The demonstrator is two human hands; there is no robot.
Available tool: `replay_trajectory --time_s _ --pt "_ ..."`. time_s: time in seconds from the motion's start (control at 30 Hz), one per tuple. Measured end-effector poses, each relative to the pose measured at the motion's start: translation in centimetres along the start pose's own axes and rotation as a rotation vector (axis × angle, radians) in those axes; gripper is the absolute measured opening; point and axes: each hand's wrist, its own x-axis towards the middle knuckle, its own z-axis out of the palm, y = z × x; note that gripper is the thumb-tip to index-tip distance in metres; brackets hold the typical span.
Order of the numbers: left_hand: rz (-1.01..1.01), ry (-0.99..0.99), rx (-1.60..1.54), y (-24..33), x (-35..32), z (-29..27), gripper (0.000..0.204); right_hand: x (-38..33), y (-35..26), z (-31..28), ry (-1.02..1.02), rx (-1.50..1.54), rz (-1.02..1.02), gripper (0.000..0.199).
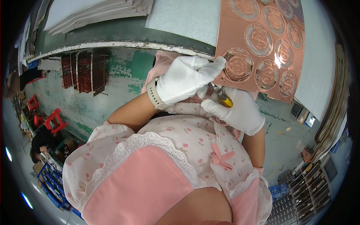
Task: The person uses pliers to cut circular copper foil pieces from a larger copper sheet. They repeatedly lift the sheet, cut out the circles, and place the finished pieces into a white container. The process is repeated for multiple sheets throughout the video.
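A shiny copper-coloured sheet (245, 26) with rows of round embossed discs overhangs the table's near edge at the right. My left hand (183, 78), in a white glove with a pale watch strap at the wrist, grips the sheet's near-left corner, its fingertips over the edge; its thumb is partly hidden. Just below that corner, my gloved right hand (240, 112) is closed around a pair of pliers or cutters (225, 100) with yellow grips. The tool's metal jaws point up-left, close to my left fingers. Whether the jaws hold anything cannot be made out.
White sheet material (183, 22) covers part of the table (112, 32), beside stacked sheets (97, 15). Dark red panels (84, 73) stand under the table. Red stools (55, 120) and a person (43, 144) are at the left. A rack of trays (309, 195) stands lower right.
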Motion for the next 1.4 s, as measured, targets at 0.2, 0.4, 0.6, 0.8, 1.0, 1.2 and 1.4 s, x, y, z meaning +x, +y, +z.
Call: replay_trajectory --time_s 0.2,0.4,0.6,0.8,1.0,1.2,1.4 --pt "0.011 -0.008 -0.004 0.0 0.0 -0.1 0.046 0.0 0.4 0.1 0.011 0.003 0.014 0.058" --pt "0.295 -0.037 0.088 -1.7 0.4 -0.3 0.041 0.0 -0.1 0.1 0.049 -0.048 0.029 0.054" --pt "-0.059 -0.070 -0.149 -0.4 -0.4 -0.6 0.035 0.3 0.3 0.9 0.131 -0.005 -0.063 0.046" --pt "0.429 -0.080 -0.053 -5.8 -0.2 1.1 0.022 2.1 -0.3 2.6 0.209 0.200 -0.149 0.038" --pt "0.495 -0.114 -0.180 -6.8 0.6 1.9 0.029 4.7 -0.4 3.8 0.333 0.253 -0.321 0.033" --pt "0.028 -0.104 -0.516 -7.5 1.2 0.5 0.032 5.7 0.0 4.7 0.362 0.402 -0.355 0.032" --pt "0.386 0.047 -0.207 -7.9 0.6 1.4 0.030 5.4 -0.8 4.4 0.341 0.370 -0.271 0.030"
